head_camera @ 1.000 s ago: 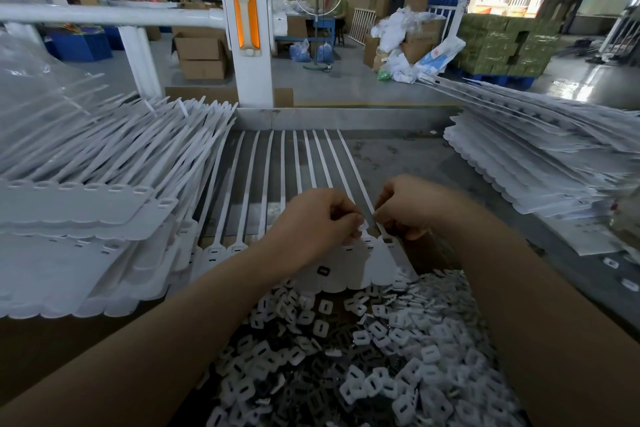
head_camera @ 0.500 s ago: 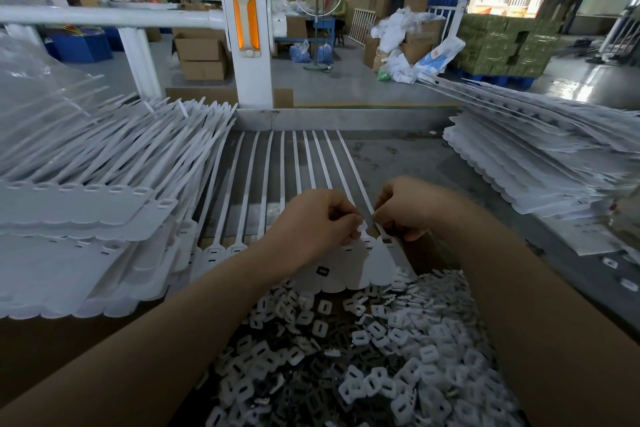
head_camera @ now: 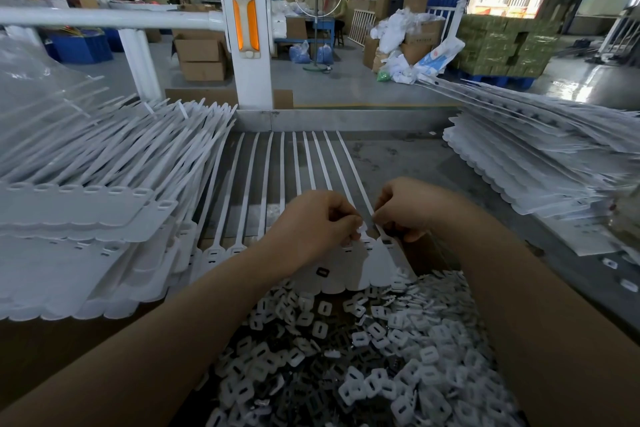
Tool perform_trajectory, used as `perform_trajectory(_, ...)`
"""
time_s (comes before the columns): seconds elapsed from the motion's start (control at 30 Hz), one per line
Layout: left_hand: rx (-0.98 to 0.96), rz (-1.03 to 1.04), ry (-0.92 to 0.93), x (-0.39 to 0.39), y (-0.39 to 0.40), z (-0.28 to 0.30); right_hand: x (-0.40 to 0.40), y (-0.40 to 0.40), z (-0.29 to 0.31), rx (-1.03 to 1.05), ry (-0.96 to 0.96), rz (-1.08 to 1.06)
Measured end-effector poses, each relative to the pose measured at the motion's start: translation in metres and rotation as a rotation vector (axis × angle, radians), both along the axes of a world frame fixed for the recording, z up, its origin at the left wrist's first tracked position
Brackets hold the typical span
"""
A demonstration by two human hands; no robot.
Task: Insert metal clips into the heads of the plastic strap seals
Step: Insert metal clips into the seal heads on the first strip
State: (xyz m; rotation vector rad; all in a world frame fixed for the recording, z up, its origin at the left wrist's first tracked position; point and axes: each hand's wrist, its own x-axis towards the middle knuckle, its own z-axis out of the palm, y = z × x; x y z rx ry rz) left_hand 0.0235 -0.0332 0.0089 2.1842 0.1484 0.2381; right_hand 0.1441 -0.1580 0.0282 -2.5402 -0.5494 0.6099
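Note:
A row of joined white plastic strap seals (head_camera: 263, 184) lies flat on the bench, straps pointing away, flat tags (head_camera: 360, 270) toward me. My left hand (head_camera: 318, 222) is curled over the seal heads and pinches a small white clip piece (head_camera: 361, 230) at its fingertips. My right hand (head_camera: 405, 208) is curled just to the right, fingertips pinching at the same spot above a seal head (head_camera: 386, 241). A dark metal clip (head_camera: 322, 271) lies on a tag below my left hand. What my right fingers hold is hidden.
A heap of white and dark clips (head_camera: 363, 350) fills a cardboard box right below my forearms. Stacks of strap seals sit at the left (head_camera: 86, 212) and right (head_camera: 540, 163). A white post (head_camera: 246, 45) and metal bench rim (head_camera: 346, 120) stand behind.
Both hands stay at the same seal heads; only small finger shifts at the pinch point are visible.

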Motion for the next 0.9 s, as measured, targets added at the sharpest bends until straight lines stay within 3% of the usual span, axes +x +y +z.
perform_trajectory(0.9,0.011,0.003,0.002,0.0038,0.0024,-0.0042,-0.0021,0.0004,0.0022,-0.009,0.018,-0.002)
